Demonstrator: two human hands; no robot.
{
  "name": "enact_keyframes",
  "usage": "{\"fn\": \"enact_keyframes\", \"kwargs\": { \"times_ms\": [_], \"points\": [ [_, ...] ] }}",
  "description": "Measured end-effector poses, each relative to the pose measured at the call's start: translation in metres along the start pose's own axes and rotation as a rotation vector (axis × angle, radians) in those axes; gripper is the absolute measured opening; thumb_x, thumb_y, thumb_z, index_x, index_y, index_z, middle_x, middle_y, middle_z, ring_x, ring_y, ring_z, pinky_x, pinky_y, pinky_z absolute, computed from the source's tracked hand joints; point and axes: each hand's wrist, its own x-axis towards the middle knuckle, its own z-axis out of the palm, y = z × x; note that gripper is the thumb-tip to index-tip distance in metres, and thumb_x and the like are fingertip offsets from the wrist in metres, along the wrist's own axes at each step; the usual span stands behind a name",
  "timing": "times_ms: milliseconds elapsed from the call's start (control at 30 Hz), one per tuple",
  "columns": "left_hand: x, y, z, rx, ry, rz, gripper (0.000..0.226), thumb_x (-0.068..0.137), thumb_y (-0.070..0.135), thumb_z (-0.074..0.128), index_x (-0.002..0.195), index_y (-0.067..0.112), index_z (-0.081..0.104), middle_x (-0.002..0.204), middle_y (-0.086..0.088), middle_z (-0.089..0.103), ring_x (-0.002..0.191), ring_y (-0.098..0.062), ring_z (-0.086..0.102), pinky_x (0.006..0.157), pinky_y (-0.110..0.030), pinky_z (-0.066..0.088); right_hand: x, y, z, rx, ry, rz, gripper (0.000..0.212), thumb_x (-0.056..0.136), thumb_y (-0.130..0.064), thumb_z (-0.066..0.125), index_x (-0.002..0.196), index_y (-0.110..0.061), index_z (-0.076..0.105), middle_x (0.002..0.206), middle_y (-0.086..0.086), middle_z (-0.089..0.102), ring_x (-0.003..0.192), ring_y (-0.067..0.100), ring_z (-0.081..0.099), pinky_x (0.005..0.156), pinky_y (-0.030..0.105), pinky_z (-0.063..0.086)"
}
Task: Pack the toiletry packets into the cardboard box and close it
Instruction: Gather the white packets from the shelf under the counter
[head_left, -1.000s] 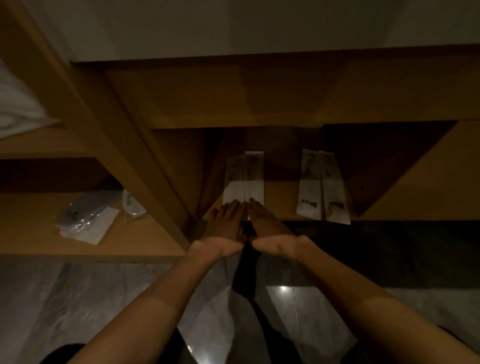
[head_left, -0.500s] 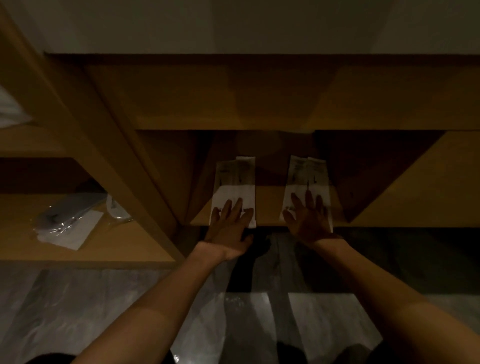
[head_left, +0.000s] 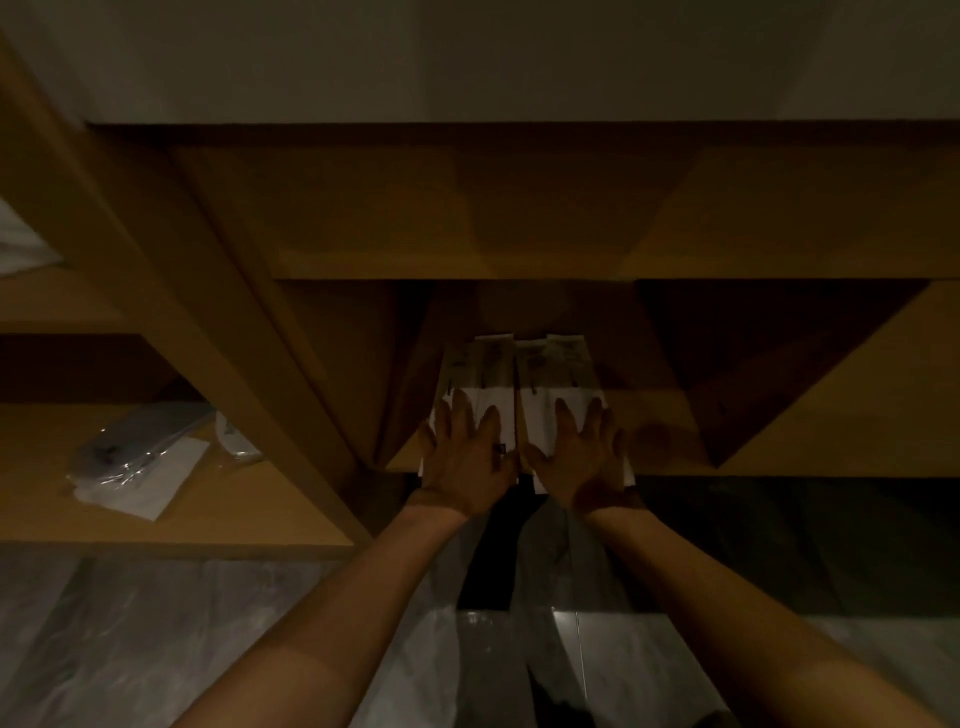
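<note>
Your left hand (head_left: 462, 457) and right hand (head_left: 584, 457) lie flat and open, side by side on the packets (head_left: 519, 384) on the low shelf (head_left: 675, 441); next, gather them for boxing.

Shelving unit (head_left: 519, 218) mid-frame: matt wood or wood-look board, smooth, no visible grain in this dim light. Packets (head_left: 519, 379) at centre look like thin film, clear-ish upper part over a white paper-like lower part; the bundle (head_left: 140, 457) at lower left is glossy crinkled clear plastic over something white. Floor (head_left: 156, 639) along the bottom: polished stone-look tile, veined, glossy with a reflection.
</note>
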Motion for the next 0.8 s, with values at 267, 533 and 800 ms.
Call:
{"fn": "enact_keyframes", "kwargs": {
  "times_ms": [267, 533, 800],
  "points": [
    [-0.006, 0.001, 0.004, 0.086, 0.019, -0.016, 0.065, 0.094, 0.042, 0.045, 0.148, 0.014, 0.022, 0.16, -0.019, 0.005, 0.146, -0.038, 0.004, 0.116, -0.056, 0.007, -0.008, -0.001, -0.009, -0.009, 0.037, -0.066, 0.076, 0.093, -0.033, 0.05, 0.151, -0.013, 0.006, 0.157, 0.017, 0.015, 0.142, 0.033, 0.02, 0.113, 0.043, 0.021],
    [-0.008, 0.008, 0.013, 0.062, 0.061, -0.036, 0.075, 0.093, 0.045, 0.045, 0.151, 0.019, 0.008, 0.159, -0.019, 0.002, 0.145, -0.04, 0.002, 0.113, -0.064, 0.004, -0.017, 0.007, -0.016, -0.217, -0.058, -0.159, 0.09, 0.088, -0.046, 0.055, 0.151, -0.017, -0.001, 0.159, 0.019, -0.008, 0.145, 0.038, -0.003, 0.117, 0.05, 0.004],
    [-0.019, 0.01, 0.014, 0.159, 0.029, -0.013, 0.065, 0.095, 0.038, 0.037, 0.152, 0.023, 0.008, 0.158, -0.024, -0.002, 0.146, -0.043, -0.002, 0.114, -0.065, 0.004, -0.022, 0.018, -0.004, -0.322, -0.082, -0.242, 0.087, 0.09, -0.03, 0.059, 0.151, -0.017, -0.001, 0.16, 0.015, -0.003, 0.146, 0.038, -0.002, 0.117, 0.053, 0.009]
  ]
}}
